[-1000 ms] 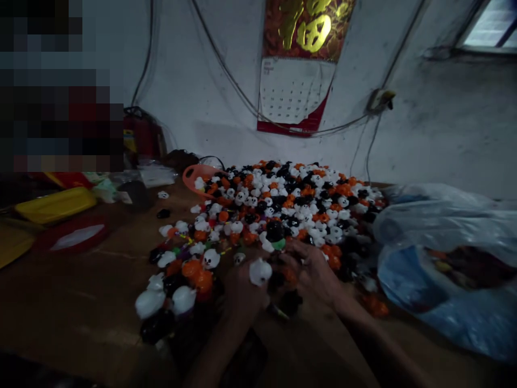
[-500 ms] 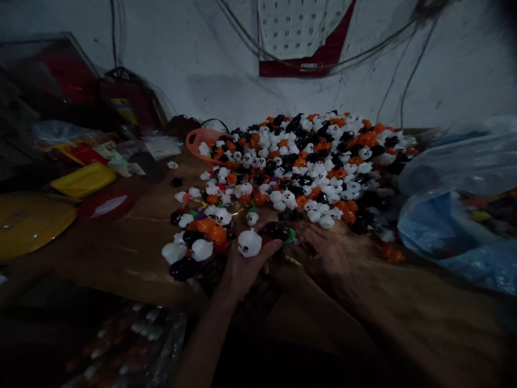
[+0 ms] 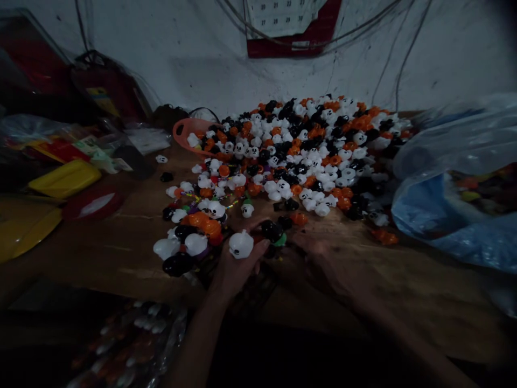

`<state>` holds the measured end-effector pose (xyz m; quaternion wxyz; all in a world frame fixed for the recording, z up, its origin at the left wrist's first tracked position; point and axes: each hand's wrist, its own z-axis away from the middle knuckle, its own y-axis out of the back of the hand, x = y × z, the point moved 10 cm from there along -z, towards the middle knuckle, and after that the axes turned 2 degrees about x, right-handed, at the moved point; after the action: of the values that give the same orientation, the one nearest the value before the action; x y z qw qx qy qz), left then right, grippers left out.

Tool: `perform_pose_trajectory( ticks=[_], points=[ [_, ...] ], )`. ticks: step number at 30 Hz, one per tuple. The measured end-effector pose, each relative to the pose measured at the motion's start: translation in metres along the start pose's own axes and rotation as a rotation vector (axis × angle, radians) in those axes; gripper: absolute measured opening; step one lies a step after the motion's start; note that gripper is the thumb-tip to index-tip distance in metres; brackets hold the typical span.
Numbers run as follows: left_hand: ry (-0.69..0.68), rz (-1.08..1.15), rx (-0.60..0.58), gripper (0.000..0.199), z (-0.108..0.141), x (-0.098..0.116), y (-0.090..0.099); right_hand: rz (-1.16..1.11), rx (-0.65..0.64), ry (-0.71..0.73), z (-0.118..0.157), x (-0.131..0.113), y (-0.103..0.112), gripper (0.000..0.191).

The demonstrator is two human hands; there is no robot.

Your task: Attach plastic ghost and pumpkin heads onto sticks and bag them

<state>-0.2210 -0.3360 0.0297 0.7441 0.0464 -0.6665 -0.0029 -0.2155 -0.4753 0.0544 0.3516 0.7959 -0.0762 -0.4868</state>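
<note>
My left hand (image 3: 234, 272) is closed around a string of Halloween figures. A white skull-faced figure (image 3: 241, 245) sits on top of that hand, and a black figure (image 3: 271, 230) with a green piece (image 3: 279, 240) shows past the thumb. Just to the right, my right hand (image 3: 321, 261) has its fingers curled near the green piece; it is dark and blurred, so what it grips is hidden. Left of my hands lies a cluster of larger white, black and orange figures (image 3: 202, 222). Ahead of them a white figure with a green top (image 3: 247, 208) stands on the table.
A big heap of small white, black and orange figures (image 3: 307, 145) covers the back of the table (image 3: 133, 231). An orange basket (image 3: 181, 134) lies partly under it. Plastic bags (image 3: 420, 226) stand at right. Yellow and red dishes (image 3: 95, 205) sit at left; a bagged batch (image 3: 129, 345) is below.
The camera view has shifted, so the scene sits higher and further left. The black figure with the green piece has tilted, and my right hand has pulled slightly back from it.
</note>
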Motion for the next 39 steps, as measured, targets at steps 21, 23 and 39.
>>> perform_pose_trajectory(
  ticks=[21,23,39],
  points=[
    [0.131,-0.188,-0.098,0.052,0.032,-0.015,0.013,-0.063,0.016,-0.070,0.023,-0.009,-0.025,0.023],
    [0.146,-0.140,-0.034,0.055,0.041,-0.019,0.029,-0.089,-0.014,-0.035,0.023,-0.018,-0.037,0.020],
    [0.170,0.170,0.206,0.034,0.048,-0.090,0.075,0.004,0.308,-0.173,-0.028,0.040,-0.030,0.018]
  ],
)
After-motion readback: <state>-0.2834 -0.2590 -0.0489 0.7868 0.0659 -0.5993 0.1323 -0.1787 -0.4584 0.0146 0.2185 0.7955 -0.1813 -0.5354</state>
